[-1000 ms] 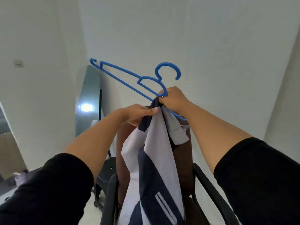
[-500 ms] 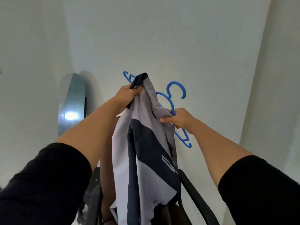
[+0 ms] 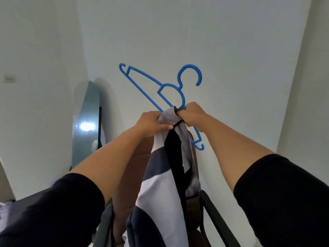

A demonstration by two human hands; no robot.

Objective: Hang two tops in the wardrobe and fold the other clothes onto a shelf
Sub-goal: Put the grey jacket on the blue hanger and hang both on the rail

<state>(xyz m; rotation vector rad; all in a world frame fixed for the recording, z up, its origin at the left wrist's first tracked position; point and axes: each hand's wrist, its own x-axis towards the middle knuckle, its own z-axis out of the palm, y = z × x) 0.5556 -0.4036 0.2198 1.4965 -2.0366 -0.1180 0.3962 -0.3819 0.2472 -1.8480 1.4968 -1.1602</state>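
top (image 3: 165,184): grey, white, navy panels, hangs bunched
left hand (image 3: 151,124): grips top's upper edge
right hand (image 3: 193,115): clutches top plus blue hanger (image 3: 153,86)
change: left hand lowered, hands now together

A bare white room with a mirror and a chair.
The mirror (image 3: 85,122) leans against the wall (image 3: 195,32), reflecting a bright light; the brown chair (image 3: 140,157) with black armrests stands just beside it.

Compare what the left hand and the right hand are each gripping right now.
The left hand grips only the grey and navy top, while the right hand pinches the top together with the blue hanger. The right hand sits slightly higher than the left hand. Both close on the same bunched edge.
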